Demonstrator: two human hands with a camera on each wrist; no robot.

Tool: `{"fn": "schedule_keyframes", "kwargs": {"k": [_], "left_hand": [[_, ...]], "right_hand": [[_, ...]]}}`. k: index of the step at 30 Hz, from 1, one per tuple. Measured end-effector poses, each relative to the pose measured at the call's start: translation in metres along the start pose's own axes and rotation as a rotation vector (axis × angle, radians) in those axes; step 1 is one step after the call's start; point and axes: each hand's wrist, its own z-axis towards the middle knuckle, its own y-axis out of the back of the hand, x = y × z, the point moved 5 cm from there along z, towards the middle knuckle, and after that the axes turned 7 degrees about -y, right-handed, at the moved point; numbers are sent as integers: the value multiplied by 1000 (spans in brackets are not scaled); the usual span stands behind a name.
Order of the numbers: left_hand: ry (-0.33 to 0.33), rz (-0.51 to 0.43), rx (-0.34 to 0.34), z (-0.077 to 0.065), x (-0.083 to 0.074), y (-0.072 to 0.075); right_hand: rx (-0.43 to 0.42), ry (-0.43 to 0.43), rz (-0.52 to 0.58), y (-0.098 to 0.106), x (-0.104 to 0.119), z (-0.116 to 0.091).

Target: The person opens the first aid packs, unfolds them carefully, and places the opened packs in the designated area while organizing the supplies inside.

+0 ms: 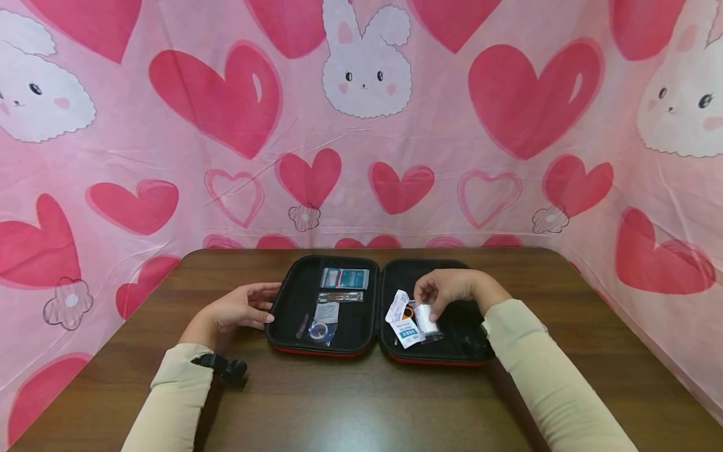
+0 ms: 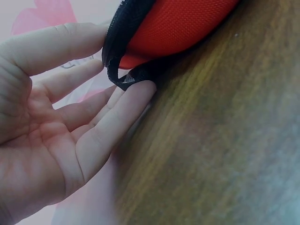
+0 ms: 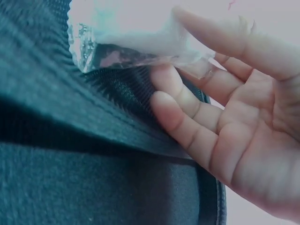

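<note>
A black-lined zip case (image 1: 280,326) with a red outer shell lies spread flat on the table. My left hand (image 1: 245,306) touches its left edge with extended fingers. In the left wrist view, those fingers meet the black rim and a small fabric loop (image 2: 125,83). Over the case's right half, my right hand (image 1: 446,290) pinches a white bandage roll (image 1: 426,319) in a clear wrapper. White printed packets (image 1: 408,333) and an orange-handled tool (image 1: 408,312), partly covered, lie beside the roll. In the right wrist view, the wrapper (image 3: 84,51) is between thumb and fingers.
The case's left half holds teal packets (image 1: 346,278), a long clear packet (image 1: 341,296), a white packet (image 1: 327,312) and a ring-shaped roll in a clear bag (image 1: 319,331). Behind the wooden table (image 1: 361,402) hangs a pink patterned cloth (image 1: 350,138).
</note>
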Motion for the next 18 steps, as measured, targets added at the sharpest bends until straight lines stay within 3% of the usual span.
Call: {"fn": "schedule_keyframes", "kwargs": {"k": [8, 18], "left_hand": [[-5, -2, 7, -1, 3, 0], [-5, -4, 26, 0, 6, 0]], "right_hand": [[-16, 116, 34, 4, -2, -11], [-175, 120, 151, 15, -7, -31]]}}
